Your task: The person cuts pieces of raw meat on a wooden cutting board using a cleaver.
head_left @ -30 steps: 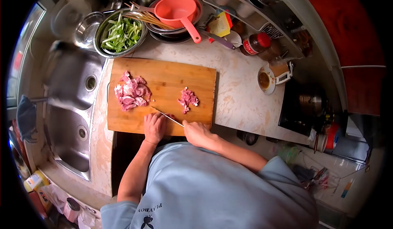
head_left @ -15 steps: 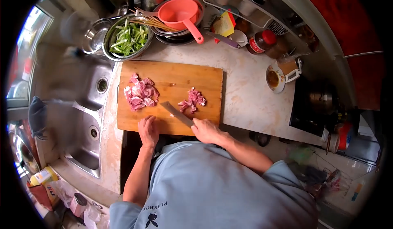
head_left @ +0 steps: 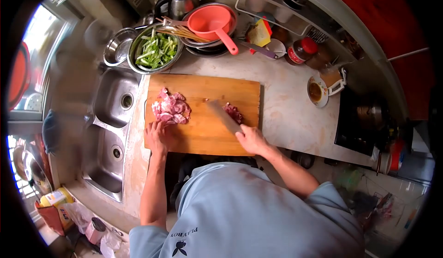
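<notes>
My right hand [head_left: 253, 139] is wrapped round the handle of a knife [head_left: 224, 117], whose blurred blade slants up and left over the wooden cutting board [head_left: 203, 140]. Beside the blade lies a small pile of cut meat [head_left: 233, 112], partly hidden by it. A larger heap of pink meat slices [head_left: 170, 106] sits on the left part of the board. Just below that heap, my left hand [head_left: 157, 137] rests at the board's left front edge, fingers apart and pointing at the meat, with nothing seen in it.
A bowl of chopped greens [head_left: 157, 50] and a pink strainer [head_left: 210, 22] on stacked bowls stand behind the board. The double sink [head_left: 107, 159] is at left. On the right are a sauce dish [head_left: 317, 92], a red-lidded jar [head_left: 302, 50] and a stove [head_left: 360, 119].
The knife has moved right and away from my left hand, up to the small meat pile. My left hand has shifted left, towards the larger heap. The camera view has shifted too.
</notes>
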`<state>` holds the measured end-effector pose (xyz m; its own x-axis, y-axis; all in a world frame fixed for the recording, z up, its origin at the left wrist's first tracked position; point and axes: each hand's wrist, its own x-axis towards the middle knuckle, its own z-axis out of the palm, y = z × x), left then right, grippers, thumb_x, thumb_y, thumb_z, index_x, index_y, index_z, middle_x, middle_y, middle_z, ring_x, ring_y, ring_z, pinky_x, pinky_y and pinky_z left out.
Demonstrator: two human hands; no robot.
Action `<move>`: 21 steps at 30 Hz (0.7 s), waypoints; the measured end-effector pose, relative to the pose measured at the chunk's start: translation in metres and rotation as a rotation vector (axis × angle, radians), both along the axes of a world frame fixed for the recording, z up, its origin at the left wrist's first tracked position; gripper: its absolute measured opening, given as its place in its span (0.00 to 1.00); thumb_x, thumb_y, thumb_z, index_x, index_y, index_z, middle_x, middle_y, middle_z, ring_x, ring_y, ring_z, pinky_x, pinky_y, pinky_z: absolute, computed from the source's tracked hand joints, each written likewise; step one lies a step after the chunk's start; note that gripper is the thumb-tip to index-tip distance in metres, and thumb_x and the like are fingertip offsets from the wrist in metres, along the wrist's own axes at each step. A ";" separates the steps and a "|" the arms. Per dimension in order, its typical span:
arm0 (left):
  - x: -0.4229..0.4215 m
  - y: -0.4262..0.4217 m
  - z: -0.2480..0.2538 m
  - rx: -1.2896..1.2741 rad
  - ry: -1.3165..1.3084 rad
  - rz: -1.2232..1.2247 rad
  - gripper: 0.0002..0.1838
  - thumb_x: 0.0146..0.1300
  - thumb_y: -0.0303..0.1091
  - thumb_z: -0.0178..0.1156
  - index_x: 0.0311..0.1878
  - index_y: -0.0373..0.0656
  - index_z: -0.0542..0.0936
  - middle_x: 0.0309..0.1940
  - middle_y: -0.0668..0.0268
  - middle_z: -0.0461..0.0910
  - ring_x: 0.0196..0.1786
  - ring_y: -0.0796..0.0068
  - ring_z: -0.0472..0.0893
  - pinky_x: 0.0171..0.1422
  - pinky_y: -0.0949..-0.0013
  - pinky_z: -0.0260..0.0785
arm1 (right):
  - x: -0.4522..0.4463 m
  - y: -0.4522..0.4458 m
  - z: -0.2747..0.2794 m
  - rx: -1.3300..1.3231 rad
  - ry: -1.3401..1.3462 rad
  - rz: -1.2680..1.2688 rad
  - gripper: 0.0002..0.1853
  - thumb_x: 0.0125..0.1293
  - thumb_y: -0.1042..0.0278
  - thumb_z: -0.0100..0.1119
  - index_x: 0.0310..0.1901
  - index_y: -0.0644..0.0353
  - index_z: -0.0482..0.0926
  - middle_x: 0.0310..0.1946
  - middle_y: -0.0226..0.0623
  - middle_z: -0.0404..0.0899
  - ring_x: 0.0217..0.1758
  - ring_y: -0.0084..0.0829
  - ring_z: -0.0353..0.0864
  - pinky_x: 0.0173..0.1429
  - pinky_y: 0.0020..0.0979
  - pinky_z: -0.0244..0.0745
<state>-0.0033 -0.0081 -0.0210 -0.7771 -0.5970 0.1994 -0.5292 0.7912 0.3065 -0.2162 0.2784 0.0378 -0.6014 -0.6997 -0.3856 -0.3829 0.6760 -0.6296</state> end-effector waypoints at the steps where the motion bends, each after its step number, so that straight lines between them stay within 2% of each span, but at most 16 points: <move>1: -0.008 0.007 0.015 0.001 0.005 -0.014 0.13 0.63 0.28 0.61 0.51 0.41 0.83 0.48 0.61 0.83 0.52 0.63 0.79 0.56 0.61 0.67 | 0.007 0.000 0.002 0.001 -0.065 0.011 0.15 0.70 0.58 0.52 0.39 0.64 0.75 0.32 0.60 0.81 0.40 0.63 0.81 0.45 0.56 0.75; 3: -0.019 0.022 0.039 0.762 0.128 0.289 0.11 0.70 0.33 0.59 0.50 0.38 0.82 0.39 0.65 0.83 0.43 0.74 0.81 0.49 0.69 0.70 | 0.018 0.001 -0.001 0.004 -0.150 0.054 0.15 0.70 0.57 0.53 0.39 0.64 0.75 0.33 0.59 0.81 0.41 0.62 0.81 0.46 0.55 0.75; 4: -0.020 0.029 0.022 1.007 0.491 0.214 0.14 0.75 0.39 0.56 0.48 0.37 0.82 0.34 0.69 0.82 0.38 0.82 0.79 0.45 0.75 0.72 | 0.021 0.000 -0.003 0.054 -0.169 0.068 0.15 0.70 0.57 0.54 0.38 0.65 0.75 0.34 0.59 0.81 0.42 0.60 0.81 0.46 0.53 0.75; 5: -0.014 0.029 0.010 1.009 0.485 0.211 0.14 0.75 0.39 0.56 0.48 0.37 0.82 0.34 0.69 0.82 0.38 0.82 0.79 0.45 0.75 0.72 | 0.022 0.002 -0.004 0.054 -0.173 0.062 0.15 0.70 0.57 0.54 0.38 0.65 0.75 0.34 0.59 0.81 0.42 0.60 0.81 0.46 0.53 0.75; 7: -0.019 0.037 0.015 1.511 0.419 0.259 0.14 0.76 0.41 0.56 0.47 0.40 0.83 0.37 0.72 0.82 0.40 0.81 0.80 0.49 0.74 0.73 | 0.023 0.006 -0.008 0.048 -0.188 0.020 0.15 0.69 0.58 0.55 0.38 0.66 0.74 0.33 0.59 0.81 0.41 0.60 0.81 0.45 0.53 0.75; 8: -0.025 0.045 0.015 1.581 0.429 0.262 0.13 0.76 0.42 0.55 0.47 0.43 0.82 0.37 0.72 0.81 0.40 0.81 0.79 0.49 0.74 0.72 | 0.022 0.009 -0.010 0.024 -0.154 0.001 0.15 0.69 0.58 0.56 0.37 0.66 0.74 0.32 0.59 0.81 0.40 0.59 0.82 0.45 0.53 0.75; 11: -0.050 0.067 0.015 1.678 0.401 0.096 0.12 0.77 0.41 0.54 0.45 0.44 0.80 0.36 0.73 0.79 0.40 0.82 0.78 0.47 0.75 0.71 | 0.012 0.014 -0.004 0.032 -0.129 -0.044 0.15 0.70 0.58 0.56 0.37 0.65 0.74 0.31 0.58 0.81 0.39 0.59 0.82 0.44 0.54 0.75; 13: -0.066 0.082 0.020 1.647 0.384 0.081 0.12 0.76 0.40 0.55 0.43 0.42 0.81 0.34 0.73 0.79 0.39 0.82 0.78 0.46 0.76 0.71 | 0.008 0.018 -0.007 0.037 -0.105 -0.035 0.15 0.70 0.58 0.55 0.38 0.65 0.74 0.32 0.57 0.82 0.39 0.59 0.82 0.44 0.54 0.75; 15: -0.077 0.095 0.020 1.464 0.267 0.021 0.10 0.75 0.38 0.57 0.43 0.43 0.83 0.31 0.75 0.78 0.36 0.82 0.78 0.45 0.74 0.71 | 0.006 0.020 -0.006 0.046 -0.102 -0.013 0.15 0.70 0.58 0.55 0.39 0.65 0.73 0.32 0.57 0.82 0.40 0.60 0.82 0.45 0.54 0.75; 16: -0.081 0.101 0.028 1.294 0.272 0.035 0.07 0.71 0.34 0.62 0.43 0.41 0.84 0.29 0.72 0.80 0.33 0.76 0.80 0.43 0.73 0.72 | 0.007 0.021 -0.007 0.048 -0.102 -0.016 0.15 0.70 0.58 0.55 0.39 0.65 0.73 0.32 0.57 0.82 0.40 0.60 0.82 0.45 0.54 0.75; 17: -0.081 0.104 0.027 1.296 0.271 0.035 0.07 0.71 0.34 0.62 0.43 0.41 0.84 0.29 0.72 0.80 0.33 0.76 0.80 0.43 0.73 0.72 | 0.010 0.021 -0.010 0.041 -0.095 -0.021 0.15 0.70 0.58 0.55 0.40 0.65 0.73 0.33 0.58 0.82 0.41 0.60 0.82 0.46 0.54 0.75; 19: -0.079 0.106 0.024 0.440 0.257 -0.036 0.07 0.64 0.32 0.67 0.43 0.41 0.85 0.30 0.65 0.82 0.33 0.67 0.81 0.39 0.67 0.72 | 0.013 0.021 -0.012 0.034 -0.089 -0.026 0.15 0.70 0.58 0.55 0.41 0.65 0.73 0.33 0.58 0.82 0.41 0.60 0.82 0.46 0.55 0.75; 20: -0.076 0.103 0.024 0.241 0.202 -0.140 0.11 0.56 0.30 0.70 0.44 0.44 0.86 0.32 0.62 0.83 0.35 0.60 0.80 0.41 0.61 0.71 | 0.014 0.022 -0.013 0.031 -0.099 -0.034 0.15 0.70 0.58 0.55 0.41 0.65 0.73 0.34 0.59 0.82 0.42 0.60 0.82 0.46 0.55 0.75; 21: -0.072 0.106 0.023 0.241 0.201 -0.140 0.11 0.56 0.30 0.70 0.44 0.44 0.86 0.32 0.62 0.83 0.35 0.60 0.80 0.41 0.61 0.71 | 0.016 0.022 -0.013 0.027 -0.109 -0.042 0.15 0.70 0.59 0.55 0.41 0.65 0.73 0.34 0.59 0.82 0.42 0.61 0.82 0.47 0.55 0.75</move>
<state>-0.0751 0.0981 0.0020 -0.8145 -0.5357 0.2226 -0.3307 0.7440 0.5807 -0.2005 0.3003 0.0246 -0.5836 -0.6631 -0.4687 -0.2844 0.7075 -0.6469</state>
